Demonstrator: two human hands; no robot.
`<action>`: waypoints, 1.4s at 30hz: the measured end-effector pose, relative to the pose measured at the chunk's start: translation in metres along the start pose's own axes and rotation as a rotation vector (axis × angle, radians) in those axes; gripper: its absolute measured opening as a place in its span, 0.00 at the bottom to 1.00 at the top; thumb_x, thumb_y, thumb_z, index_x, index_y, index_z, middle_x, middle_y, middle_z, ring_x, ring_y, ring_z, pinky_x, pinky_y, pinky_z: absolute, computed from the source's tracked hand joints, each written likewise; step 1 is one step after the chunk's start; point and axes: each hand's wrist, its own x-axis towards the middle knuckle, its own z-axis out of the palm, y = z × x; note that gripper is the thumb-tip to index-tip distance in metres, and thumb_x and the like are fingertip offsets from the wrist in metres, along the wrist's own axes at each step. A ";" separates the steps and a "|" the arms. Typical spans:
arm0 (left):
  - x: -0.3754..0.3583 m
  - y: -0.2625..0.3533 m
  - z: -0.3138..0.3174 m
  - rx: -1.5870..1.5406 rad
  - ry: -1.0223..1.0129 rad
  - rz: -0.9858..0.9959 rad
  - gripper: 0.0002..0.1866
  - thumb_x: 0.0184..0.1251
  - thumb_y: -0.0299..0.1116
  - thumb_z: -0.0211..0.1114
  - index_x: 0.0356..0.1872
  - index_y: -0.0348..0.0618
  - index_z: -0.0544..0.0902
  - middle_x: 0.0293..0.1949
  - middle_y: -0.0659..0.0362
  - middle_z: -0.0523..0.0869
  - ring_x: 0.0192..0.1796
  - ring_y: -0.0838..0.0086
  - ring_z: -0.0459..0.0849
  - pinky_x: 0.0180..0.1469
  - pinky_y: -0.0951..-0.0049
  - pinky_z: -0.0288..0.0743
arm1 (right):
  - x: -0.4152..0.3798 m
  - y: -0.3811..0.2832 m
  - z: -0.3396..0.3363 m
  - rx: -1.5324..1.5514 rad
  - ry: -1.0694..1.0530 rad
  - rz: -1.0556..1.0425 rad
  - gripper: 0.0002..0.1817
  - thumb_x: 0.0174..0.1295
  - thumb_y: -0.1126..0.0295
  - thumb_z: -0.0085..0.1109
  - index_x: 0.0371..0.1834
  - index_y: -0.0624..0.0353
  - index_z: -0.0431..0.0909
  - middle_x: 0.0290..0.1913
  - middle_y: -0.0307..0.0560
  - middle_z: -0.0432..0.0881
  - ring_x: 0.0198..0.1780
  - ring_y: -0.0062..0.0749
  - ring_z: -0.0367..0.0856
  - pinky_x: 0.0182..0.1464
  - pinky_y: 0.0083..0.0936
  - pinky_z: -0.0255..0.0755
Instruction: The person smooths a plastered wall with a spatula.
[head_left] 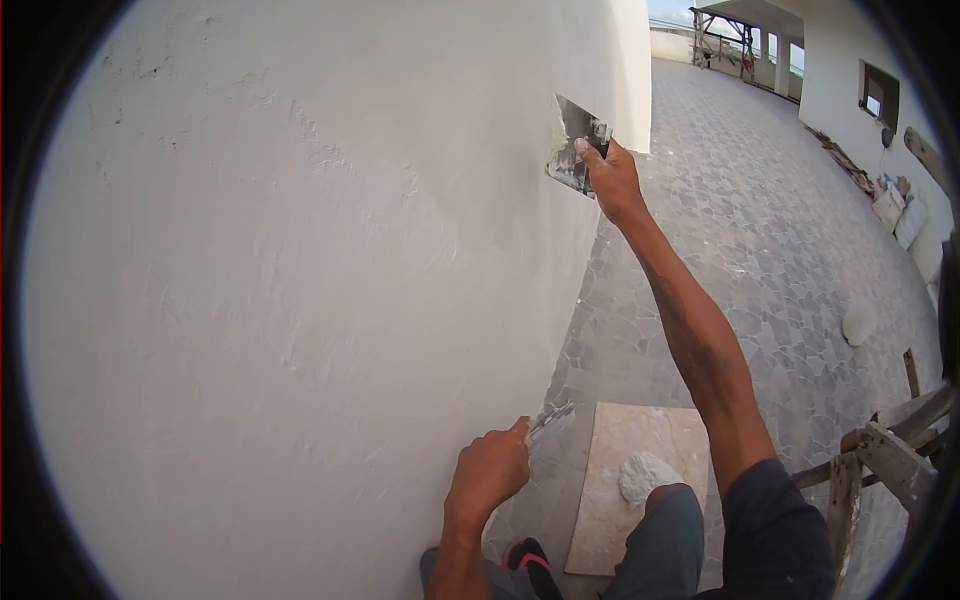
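My right hand grips a wide, flat plastering blade, its thumb on the blade's face and its edge against the white wall. A damp, greyer patch shows on the wall left of the blade. Lower down, my left hand is closed round a smaller tool with a smeared metal blade, close to the wall. On the floor between wall and legs lies a beige board bearing a mound of white paste.
Wooden trestle pieces stand at the lower right. Sacks lean by the far white wall with a small window opening. The tiled floor runs back to a scaffold frame. A pale round object sits on the floor.
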 end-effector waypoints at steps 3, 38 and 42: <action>-0.002 0.001 0.003 -0.036 0.035 0.001 0.17 0.71 0.35 0.54 0.56 0.41 0.77 0.32 0.41 0.86 0.38 0.43 0.84 0.44 0.47 0.76 | -0.045 -0.024 -0.018 0.520 -0.102 0.139 0.16 0.70 0.71 0.57 0.58 0.65 0.73 0.48 0.44 0.82 0.49 0.28 0.81 0.56 0.32 0.76; 0.015 0.014 0.011 -1.823 0.265 0.110 0.20 0.75 0.29 0.58 0.63 0.32 0.70 0.52 0.54 0.82 0.50 0.72 0.84 0.52 0.69 0.82 | -0.218 -0.066 -0.089 -0.883 -0.973 -0.430 0.42 0.57 0.88 0.55 0.75 0.43 0.60 0.77 0.39 0.59 0.79 0.36 0.53 0.83 0.40 0.47; 0.007 0.022 -0.003 -1.781 0.353 0.149 0.22 0.75 0.31 0.58 0.65 0.32 0.69 0.53 0.54 0.81 0.51 0.72 0.84 0.53 0.69 0.81 | -0.213 -0.090 -0.114 -0.785 -0.661 0.282 0.26 0.64 0.82 0.55 0.67 0.55 0.71 0.63 0.48 0.78 0.62 0.29 0.77 0.68 0.29 0.69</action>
